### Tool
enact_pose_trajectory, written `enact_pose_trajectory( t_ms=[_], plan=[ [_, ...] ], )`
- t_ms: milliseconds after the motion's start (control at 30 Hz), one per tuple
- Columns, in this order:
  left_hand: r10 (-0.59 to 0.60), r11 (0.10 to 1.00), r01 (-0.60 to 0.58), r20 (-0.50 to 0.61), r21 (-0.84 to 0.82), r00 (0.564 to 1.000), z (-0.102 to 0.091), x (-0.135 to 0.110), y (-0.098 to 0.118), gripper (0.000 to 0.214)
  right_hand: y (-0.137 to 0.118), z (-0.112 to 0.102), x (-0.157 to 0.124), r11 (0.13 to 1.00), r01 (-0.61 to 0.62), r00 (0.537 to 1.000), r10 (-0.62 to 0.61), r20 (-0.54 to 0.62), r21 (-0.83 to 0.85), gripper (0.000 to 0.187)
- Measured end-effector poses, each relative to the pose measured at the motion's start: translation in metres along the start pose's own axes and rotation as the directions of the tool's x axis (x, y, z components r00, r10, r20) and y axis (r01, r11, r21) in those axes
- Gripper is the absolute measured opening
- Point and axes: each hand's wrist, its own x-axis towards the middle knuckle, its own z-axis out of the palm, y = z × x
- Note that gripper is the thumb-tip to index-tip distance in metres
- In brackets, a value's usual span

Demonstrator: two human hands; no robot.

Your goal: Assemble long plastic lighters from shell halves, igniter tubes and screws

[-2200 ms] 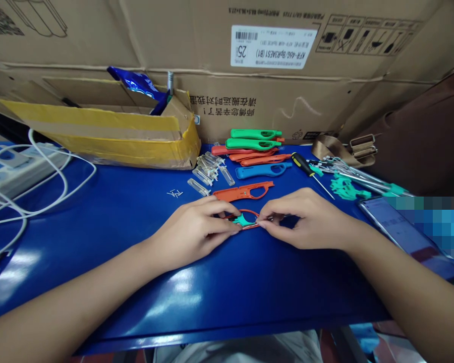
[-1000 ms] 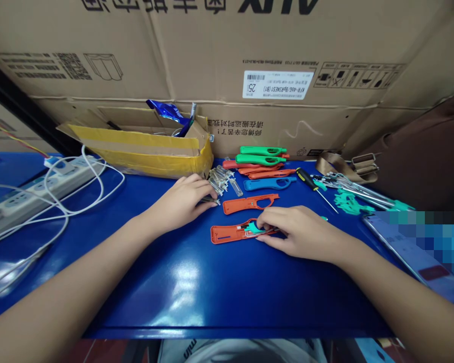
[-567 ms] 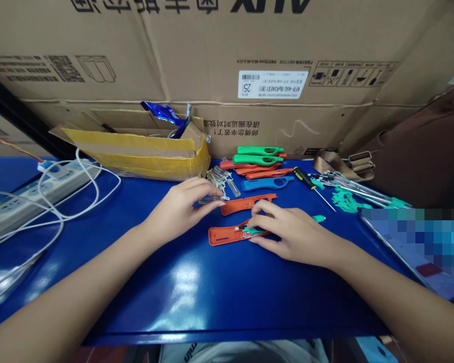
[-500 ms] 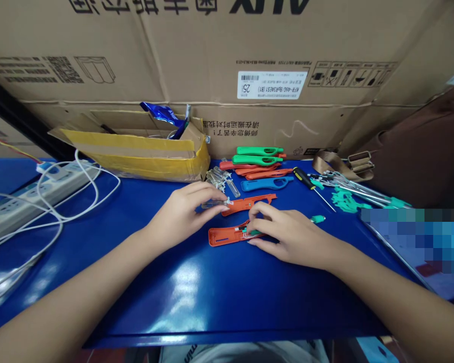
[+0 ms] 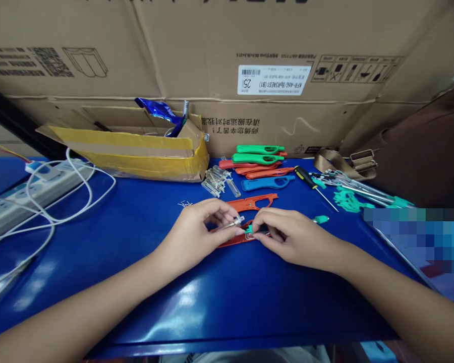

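Observation:
My left hand (image 5: 196, 229) is closed around a clear lighter fuel tank (image 5: 234, 222) with a whitish valve end. It is held over an orange lighter shell half (image 5: 230, 242), which lies open side up and is partly hidden by my fingers. The fingertips of my right hand (image 5: 293, 234) pinch a small green trigger piece (image 5: 248, 229) at that shell, close to the tank's end. Thin white wires show beside it. Just behind lies a second orange shell half (image 5: 249, 202). A green-tipped rod end (image 5: 321, 219) shows beyond my right hand.
Clear tanks (image 5: 217, 179) are heaped behind, next to green shells (image 5: 258, 159) and a blue shell (image 5: 267, 183). A screwdriver (image 5: 306, 177), metal rods (image 5: 363, 189) and green triggers (image 5: 350, 199) lie right. Screws (image 5: 184, 204), a yellow-taped box (image 5: 136, 156) and a power strip (image 5: 34, 196) are left.
My left hand has moved right and nearer with the clear tank, now over the lower orange shell and close to my right hand. The small screws have come into sight.

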Motion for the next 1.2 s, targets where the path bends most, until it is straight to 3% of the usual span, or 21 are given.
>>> enact_pose_trajectory(
  t_ms=[100, 300, 600, 1200],
  plan=[
    [-0.011, 0.999, 0.011, 0.000, -0.036, 1.000, 0.0001, 0.0006, -0.0031, 0.024, 0.0008, 0.0025, 0.0001, 0.999, -0.008, 1.000, 0.010, -0.022, 0.048, 0.006],
    [0.008, 0.999, -0.012, 0.080, 0.044, 0.997, -0.0013, 0.0006, -0.0019, 0.014, 0.0005, 0.0038, 0.0018, 0.996, -0.005, 0.998, 0.010, -0.058, 0.089, 0.007],
    [0.110, 0.974, -0.154, 0.247, 0.168, 0.963, -0.0028, 0.0001, 0.0034, 0.009, 0.0027, 0.0039, 0.0015, 0.993, 0.054, 0.995, -0.045, -0.085, 0.101, 0.010],
    [0.144, 0.975, -0.177, 0.222, 0.136, 0.964, 0.0006, -0.0002, -0.0010, 0.010, 0.0013, 0.0071, 0.0013, 0.991, 0.053, 0.992, -0.039, -0.120, 0.123, 0.009]
  ],
)
